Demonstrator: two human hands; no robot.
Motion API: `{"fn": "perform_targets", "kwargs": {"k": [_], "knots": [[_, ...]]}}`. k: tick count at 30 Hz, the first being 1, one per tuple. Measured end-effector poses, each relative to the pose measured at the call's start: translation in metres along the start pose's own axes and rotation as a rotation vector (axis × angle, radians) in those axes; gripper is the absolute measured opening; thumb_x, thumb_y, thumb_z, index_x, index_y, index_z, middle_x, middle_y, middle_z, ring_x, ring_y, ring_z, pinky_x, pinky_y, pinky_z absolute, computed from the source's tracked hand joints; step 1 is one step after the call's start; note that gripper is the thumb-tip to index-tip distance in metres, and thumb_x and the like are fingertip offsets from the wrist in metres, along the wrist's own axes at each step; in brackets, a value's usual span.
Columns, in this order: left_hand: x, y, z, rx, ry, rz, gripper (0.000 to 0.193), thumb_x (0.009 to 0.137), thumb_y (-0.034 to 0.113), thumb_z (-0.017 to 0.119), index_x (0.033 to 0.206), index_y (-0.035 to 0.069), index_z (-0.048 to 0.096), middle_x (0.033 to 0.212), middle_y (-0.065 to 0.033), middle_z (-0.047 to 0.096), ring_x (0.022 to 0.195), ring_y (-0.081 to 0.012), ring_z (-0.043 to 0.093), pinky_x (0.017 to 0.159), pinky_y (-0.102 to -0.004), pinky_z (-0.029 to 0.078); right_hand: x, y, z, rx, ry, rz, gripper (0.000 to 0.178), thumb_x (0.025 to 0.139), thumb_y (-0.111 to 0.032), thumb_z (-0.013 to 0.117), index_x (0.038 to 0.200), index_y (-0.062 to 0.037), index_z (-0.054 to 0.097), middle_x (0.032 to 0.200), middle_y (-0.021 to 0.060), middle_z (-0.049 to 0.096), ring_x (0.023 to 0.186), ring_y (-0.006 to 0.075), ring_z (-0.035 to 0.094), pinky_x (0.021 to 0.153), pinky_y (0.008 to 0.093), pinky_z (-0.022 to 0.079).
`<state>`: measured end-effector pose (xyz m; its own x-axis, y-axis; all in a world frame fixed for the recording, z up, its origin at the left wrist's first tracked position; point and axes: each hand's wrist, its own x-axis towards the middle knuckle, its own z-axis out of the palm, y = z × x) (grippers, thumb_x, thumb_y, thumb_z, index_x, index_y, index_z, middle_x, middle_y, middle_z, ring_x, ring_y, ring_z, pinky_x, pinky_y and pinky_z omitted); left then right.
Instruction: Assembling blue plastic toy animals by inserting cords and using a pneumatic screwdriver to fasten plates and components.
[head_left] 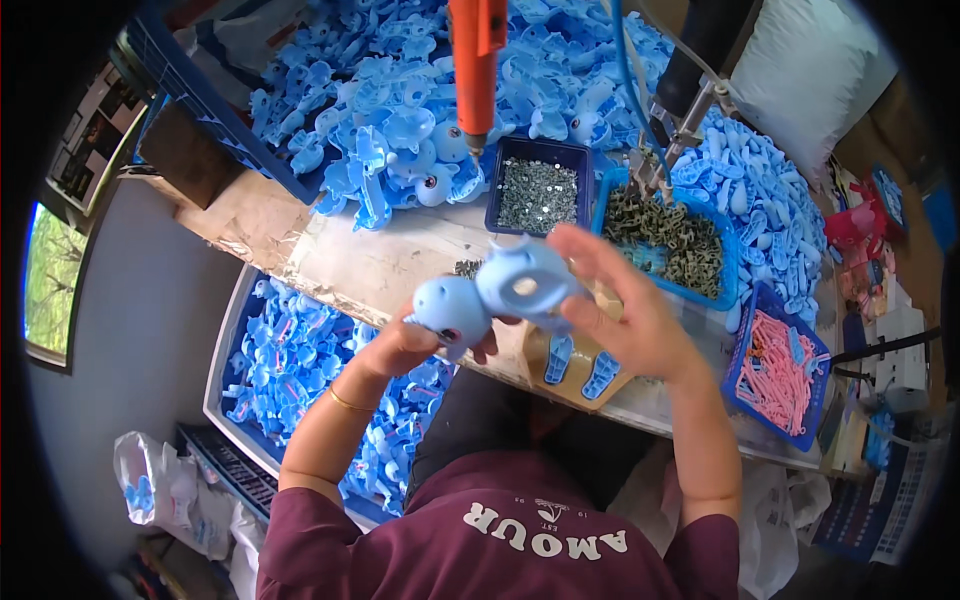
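On my worktop [380, 265] a dark blue tray [538, 186] holds small screws, the blue basket [668, 238] beside it holds drab clips, and another basket [778, 368] holds pink pieces. My left hand [410, 345] is clamped on a round pale blue toy shell [450, 306]. My right hand [625, 305], fingers spread, presses a second shell [528, 280] against it above the worktop's front edge.

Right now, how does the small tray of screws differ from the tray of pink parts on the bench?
The screw tray is dark blue and square, holding tiny grey metal screws; the pink-parts tray is brighter blue, holding long pink plastic pieces. The screw tray sits mid-bench under the orange driver; the pink-parts tray sits at the bench's right edge, past the right hand. Both are open and well filled.
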<state>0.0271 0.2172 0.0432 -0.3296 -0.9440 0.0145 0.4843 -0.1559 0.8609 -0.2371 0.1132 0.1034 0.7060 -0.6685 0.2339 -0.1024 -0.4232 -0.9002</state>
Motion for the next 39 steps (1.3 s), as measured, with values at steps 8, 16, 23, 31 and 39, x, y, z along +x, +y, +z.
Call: {"fn": "perform_targets", "kwargs": {"k": [8, 16, 23, 31, 39], "knots": [[0.01, -0.047, 0.008, 0.762, 0.173, 0.288, 0.081, 0.084, 0.018, 0.079, 0.149, 0.005, 0.032, 0.143, -0.0159, 0.05, 0.121, -0.0262, 0.057, 0.098, -0.0395, 0.048, -0.068, -0.017, -0.008, -0.212, 0.252, 0.039, 0.036, 0.086, -0.007, 0.077, 0.12, -0.0014, 0.066, 0.108, 0.0058, 0.071, 0.094, 0.0126, 0.066, 0.084, 0.0276, 0.051], [0.03, -0.067, 0.032, 1.298, 0.117, 0.478, 0.086, 0.077, 0.029, 0.083, 0.148, 0.005, 0.038, 0.155, -0.0198, 0.035, 0.141, -0.0424, 0.033, 0.115, -0.05, 0.032, -0.084, 0.046, 0.04, -0.886, 0.229, -0.226, 0.03, 0.074, -0.011, 0.08, 0.102, -0.0094, 0.07, 0.104, 0.0054, 0.071, 0.097, 0.0244, 0.068, 0.087, 0.0384, 0.05], [0.041, -0.078, 0.04, 1.431, 0.048, 0.468, 0.08, 0.078, 0.037, 0.079, 0.145, 0.01, 0.045, 0.155, -0.0167, 0.037, 0.142, -0.0409, 0.033, 0.116, -0.0558, 0.027, -0.094, 0.038, 0.018, -0.931, 0.148, -0.077, 0.045, 0.073, -0.022, 0.082, 0.114, -0.0097, 0.069, 0.124, 0.0052, 0.064, 0.12, 0.0268, 0.056, 0.099, 0.0425, 0.043], [0.064, -0.08, 0.056, 1.603, -0.05, 0.407, 0.074, 0.079, 0.039, 0.078, 0.141, 0.01, 0.05, 0.152, -0.0101, 0.044, 0.142, -0.037, 0.034, 0.119, -0.0552, 0.023, -0.107, 0.053, -0.001, -0.739, 0.141, 0.147, 0.061, 0.075, -0.022, 0.082, 0.129, -0.0054, 0.061, 0.12, 0.0103, 0.058, 0.112, 0.0306, 0.056, 0.091, 0.0411, 0.048], [0.073, -0.089, 0.062, 1.655, -0.063, 0.389, 0.074, 0.08, 0.043, 0.076, 0.14, 0.008, 0.05, 0.147, -0.0123, 0.047, 0.139, -0.036, 0.039, 0.117, -0.0548, 0.026, -0.104, 0.051, 0.003, -0.785, 0.154, 0.102, 0.058, 0.076, -0.021, 0.081, 0.128, -0.004, 0.062, 0.113, 0.0095, 0.058, 0.104, 0.0298, 0.058, 0.086, 0.0398, 0.05]]}}
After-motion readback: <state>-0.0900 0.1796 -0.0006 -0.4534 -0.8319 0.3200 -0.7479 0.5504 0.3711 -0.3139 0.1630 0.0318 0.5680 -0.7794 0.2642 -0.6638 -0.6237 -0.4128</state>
